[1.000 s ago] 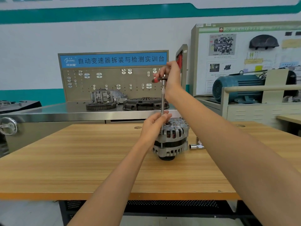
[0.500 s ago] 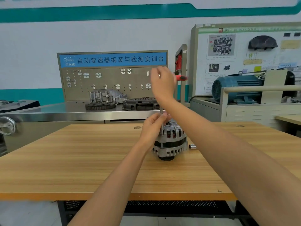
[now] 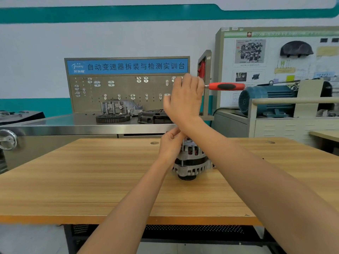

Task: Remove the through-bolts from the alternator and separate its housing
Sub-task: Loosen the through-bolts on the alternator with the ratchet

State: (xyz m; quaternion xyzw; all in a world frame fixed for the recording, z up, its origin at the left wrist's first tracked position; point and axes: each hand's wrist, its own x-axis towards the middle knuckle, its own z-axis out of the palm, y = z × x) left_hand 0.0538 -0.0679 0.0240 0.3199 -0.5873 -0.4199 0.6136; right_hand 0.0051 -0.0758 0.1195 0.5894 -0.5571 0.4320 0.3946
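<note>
A silver and black alternator [image 3: 190, 162] stands on its pulley end in the middle of the wooden table [image 3: 91, 180]. My left hand [image 3: 171, 143] curls round the tool shaft just above the alternator's top. My right hand [image 3: 185, 99] is raised well above it, gripping the head of a ratchet wrench whose red and black handle [image 3: 226, 86] sticks out level to the right. The extension shaft between the two hands is hidden behind my right wrist. A thin through-bolt [image 3: 182, 154] shows along the alternator's left side.
Behind the table runs a steel bench [image 3: 73, 125] with a pegboard panel [image 3: 126, 85], a gear ring [image 3: 112, 118] and dark transmission parts [image 3: 154, 117]. A blue electric motor [image 3: 267, 100] and a display board [image 3: 275, 61] stand at the back right.
The ratchet handle has swung from pointing left to sticking out to the right. My right hand turned with it; my left hand stayed at the shaft above the alternator.
</note>
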